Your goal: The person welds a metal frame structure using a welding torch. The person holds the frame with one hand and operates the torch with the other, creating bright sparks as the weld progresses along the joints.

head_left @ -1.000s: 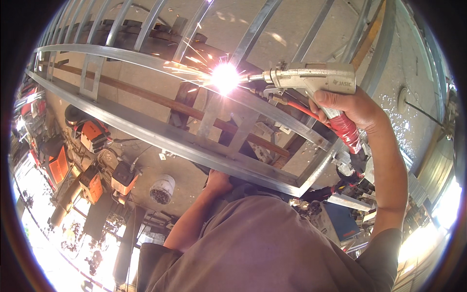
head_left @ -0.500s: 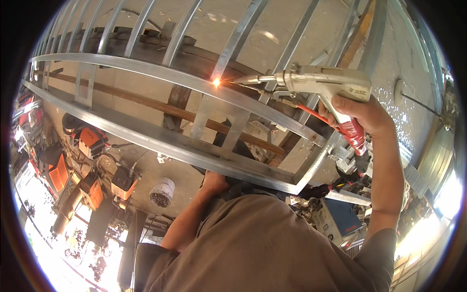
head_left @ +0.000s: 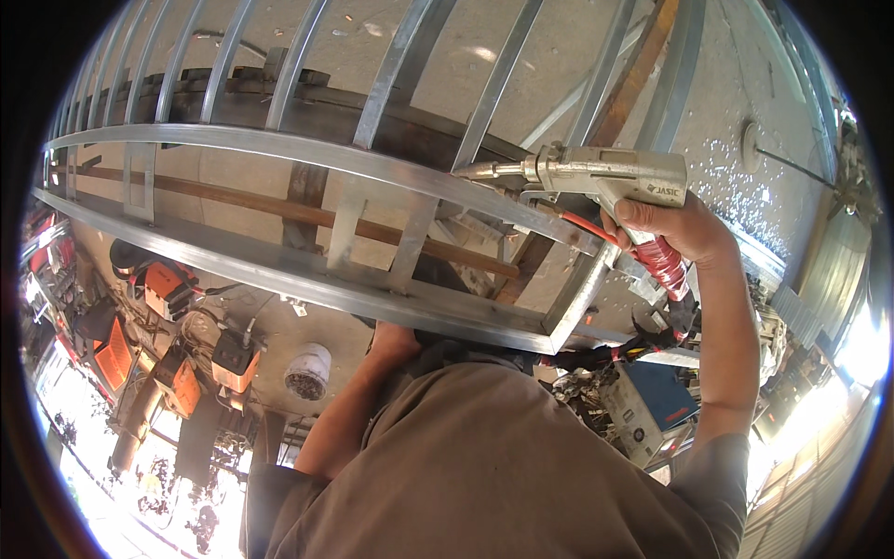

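My right hand point(head_left: 678, 228) is wrapped round the red-taped grip of a pale welding gun point(head_left: 619, 175). The gun's narrow nozzle points left and its tip is at the rail of a silver metal frame point(head_left: 279, 146), beside the foot of one upright bar point(head_left: 494, 88). No glow shows at the tip. A red tube point(head_left: 585, 224) runs under the nozzle to the grip. My left hand point(head_left: 396, 342) is at the frame's near rail point(head_left: 447, 323), close to my body; its fingers are hidden there.
Orange machines point(head_left: 168, 289) stand on the floor at left, near a white bucket point(head_left: 307, 368). A blue-topped box point(head_left: 656, 396) is at lower right. Dark cables point(head_left: 596, 359) run under the gun. A brown bar point(head_left: 270, 205) lies beneath the frame, and a round disc on a rod point(head_left: 750, 144) is at far right.
The bright weld spark has gone out. The gun's tip now sits at the rail by a bar farther right along it. The whole view has shifted, with the frame appearing more to the left.
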Demonstrator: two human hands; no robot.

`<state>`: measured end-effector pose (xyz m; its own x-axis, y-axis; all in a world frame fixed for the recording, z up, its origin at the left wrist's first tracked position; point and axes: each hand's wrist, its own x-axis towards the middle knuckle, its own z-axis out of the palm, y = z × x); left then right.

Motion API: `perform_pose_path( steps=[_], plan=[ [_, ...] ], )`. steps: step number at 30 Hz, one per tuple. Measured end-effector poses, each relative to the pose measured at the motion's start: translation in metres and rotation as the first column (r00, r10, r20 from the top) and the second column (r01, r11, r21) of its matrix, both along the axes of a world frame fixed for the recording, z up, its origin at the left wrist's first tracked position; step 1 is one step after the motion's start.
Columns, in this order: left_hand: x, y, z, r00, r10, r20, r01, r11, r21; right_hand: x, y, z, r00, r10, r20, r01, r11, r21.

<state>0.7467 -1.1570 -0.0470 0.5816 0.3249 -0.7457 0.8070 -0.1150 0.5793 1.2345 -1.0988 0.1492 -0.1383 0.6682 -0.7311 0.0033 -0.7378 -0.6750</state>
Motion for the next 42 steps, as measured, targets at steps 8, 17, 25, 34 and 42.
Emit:
perform_pose_path(
  steps=[8, 17, 25, 34, 42],
  plan=[
    [-0.007, -0.009, -0.009, 0.999, 0.017, 0.033, -0.017, 1.0, 0.001, 0.001, 0.007, 0.0, 0.999, 0.038, 0.019, -0.038, 0.999, 0.008],
    [0.001, -0.012, -0.005, 0.99, 0.085, 0.113, -0.075, 0.994, -0.084, 0.006, 0.019, 0.002, 0.996, 0.07, 0.06, -0.069, 0.997, -0.019],
    [0.004, -0.016, -0.006, 0.987, 0.096, 0.129, -0.097, 0.995, 0.003, 0.009, 0.018, 0.001, 0.997, 0.065, 0.033, -0.065, 0.998, -0.011],
    [0.006, -0.015, -0.005, 0.985, 0.104, 0.138, -0.103, 0.995, -0.016, 0.013, 0.015, 0.0, 0.998, 0.058, 0.008, -0.058, 0.998, 0.014],
    [0.01, -0.013, -0.003, 0.981, 0.117, 0.153, -0.112, 0.993, -0.037, 0.015, 0.012, 0.002, 0.999, 0.044, 0.007, -0.043, 0.999, -0.018]
  ],
)
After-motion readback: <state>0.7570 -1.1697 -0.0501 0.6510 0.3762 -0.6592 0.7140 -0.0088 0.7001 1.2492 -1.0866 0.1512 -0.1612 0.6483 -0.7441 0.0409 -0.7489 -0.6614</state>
